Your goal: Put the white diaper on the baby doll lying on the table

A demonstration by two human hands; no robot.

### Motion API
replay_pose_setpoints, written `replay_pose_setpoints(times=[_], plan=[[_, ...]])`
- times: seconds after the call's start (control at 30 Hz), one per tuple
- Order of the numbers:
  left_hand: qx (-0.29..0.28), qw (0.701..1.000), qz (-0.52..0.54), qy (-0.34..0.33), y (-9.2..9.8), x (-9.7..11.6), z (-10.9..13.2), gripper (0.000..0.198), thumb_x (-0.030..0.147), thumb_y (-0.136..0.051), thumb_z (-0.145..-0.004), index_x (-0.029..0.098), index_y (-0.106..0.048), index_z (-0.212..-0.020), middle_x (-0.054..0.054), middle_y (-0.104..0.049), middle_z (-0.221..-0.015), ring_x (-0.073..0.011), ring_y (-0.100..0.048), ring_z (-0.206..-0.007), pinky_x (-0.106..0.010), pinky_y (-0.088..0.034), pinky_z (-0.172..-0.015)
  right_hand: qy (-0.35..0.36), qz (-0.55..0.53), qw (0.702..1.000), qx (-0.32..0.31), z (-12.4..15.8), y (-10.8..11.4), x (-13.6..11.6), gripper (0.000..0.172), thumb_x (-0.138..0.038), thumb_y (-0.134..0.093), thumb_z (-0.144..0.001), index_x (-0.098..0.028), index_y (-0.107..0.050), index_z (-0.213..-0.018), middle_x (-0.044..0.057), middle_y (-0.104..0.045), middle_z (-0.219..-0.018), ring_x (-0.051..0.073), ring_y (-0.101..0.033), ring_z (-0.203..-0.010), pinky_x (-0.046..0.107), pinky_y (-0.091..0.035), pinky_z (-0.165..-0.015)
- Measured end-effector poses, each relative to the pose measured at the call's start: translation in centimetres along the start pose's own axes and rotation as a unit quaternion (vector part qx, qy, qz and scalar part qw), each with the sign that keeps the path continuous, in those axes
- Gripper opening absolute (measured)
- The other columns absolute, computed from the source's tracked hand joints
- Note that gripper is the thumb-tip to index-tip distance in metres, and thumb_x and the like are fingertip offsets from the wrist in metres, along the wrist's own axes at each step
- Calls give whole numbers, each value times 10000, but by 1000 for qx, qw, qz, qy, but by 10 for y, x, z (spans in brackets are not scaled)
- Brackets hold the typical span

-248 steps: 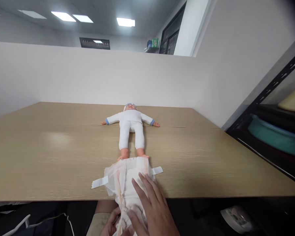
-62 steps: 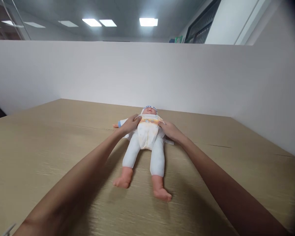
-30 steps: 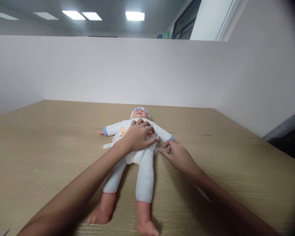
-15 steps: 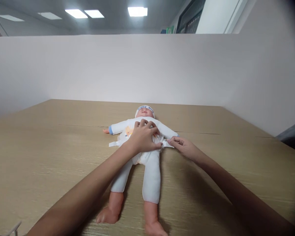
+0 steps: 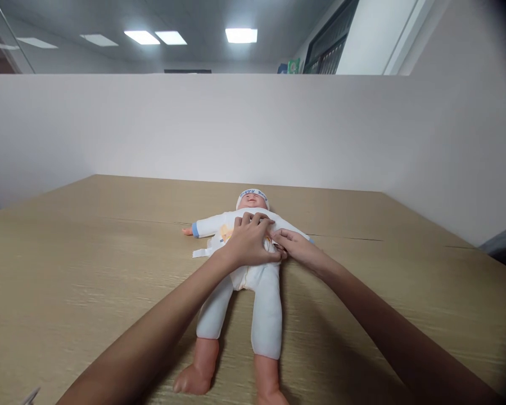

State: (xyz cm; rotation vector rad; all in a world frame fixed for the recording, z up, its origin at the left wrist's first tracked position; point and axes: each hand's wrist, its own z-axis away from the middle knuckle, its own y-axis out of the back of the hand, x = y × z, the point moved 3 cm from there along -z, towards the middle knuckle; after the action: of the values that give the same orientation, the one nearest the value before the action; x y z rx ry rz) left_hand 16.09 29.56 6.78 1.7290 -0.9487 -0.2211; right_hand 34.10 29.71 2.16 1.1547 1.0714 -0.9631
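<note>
A baby doll [image 5: 259, 306] in white clothes and a white cap lies on its back on the wooden table [image 5: 88, 270], feet toward me. A diaper [image 5: 217, 236] is wrapped round its middle, with one white tab sticking out on the left. My left hand [image 5: 249, 243] lies flat over the doll's belly, fingers spread, pressing the diaper front down. My right hand [image 5: 296, 248] rests at the doll's right side with fingertips pinched at the diaper's edge, touching my left hand; what they hold is hidden.
A white partition wall [image 5: 152, 129] runs along the table's far edge and right side. A dark shelf corner [image 5: 504, 250] shows at the far right. Something small and pale [image 5: 30, 397] pokes in at the bottom left.
My right hand has drawn the right diaper tab inward from the doll's side to the belly, beside my left hand. My left hand has stayed pressed on the belly.
</note>
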Motion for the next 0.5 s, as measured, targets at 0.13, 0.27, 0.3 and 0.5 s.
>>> replay_pose_setpoints(times=[0.13, 0.27, 0.3, 0.5], plan=[[3, 1000, 5, -1, -2, -2, 0, 762, 605, -791, -804, 242, -610, -1449, -94, -622, -1530, -396, -504, -1325, -583, -421, -1105, -10, -82, 996, 31, 11, -6, 8, 566, -733, -836, -777, -240, -558, -791, -55, -545, -687, 123, -477, -611, 271, -407, -607], [2, 1000, 7, -3, -2, -1, 1, 730, 640, -790, -817, 241, -634, -1409, -83, -637, -1505, -393, -503, -1326, -588, -426, -1099, -21, -156, 987, 43, 19, -10, 15, 465, -630, -862, -798, -243, -610, -848, -10, -650, -812, 143, -580, -690, 282, -517, -683], [0, 1000, 7, -3, -2, 0, 1, 730, 650, -792, -817, 240, -637, -1401, -82, -640, -1498, -394, -503, -1326, -589, -427, -1097, -22, -169, 984, 46, 21, -10, 16, 431, -611, -853, -817, -244, -630, -859, 0, -674, -834, 150, -602, -708, 287, -536, -700], [-14, 1000, 3, 8, 2, 2, 2, 666, 593, -806, -809, 253, -642, -1358, -82, -647, -1488, -393, -505, -1323, -584, -432, -1094, -13, -207, 976, 58, 25, -16, 16, 309, -555, -802, -891, -260, -757, -971, 49, -789, -990, 218, -725, -942, 324, -599, -849]])
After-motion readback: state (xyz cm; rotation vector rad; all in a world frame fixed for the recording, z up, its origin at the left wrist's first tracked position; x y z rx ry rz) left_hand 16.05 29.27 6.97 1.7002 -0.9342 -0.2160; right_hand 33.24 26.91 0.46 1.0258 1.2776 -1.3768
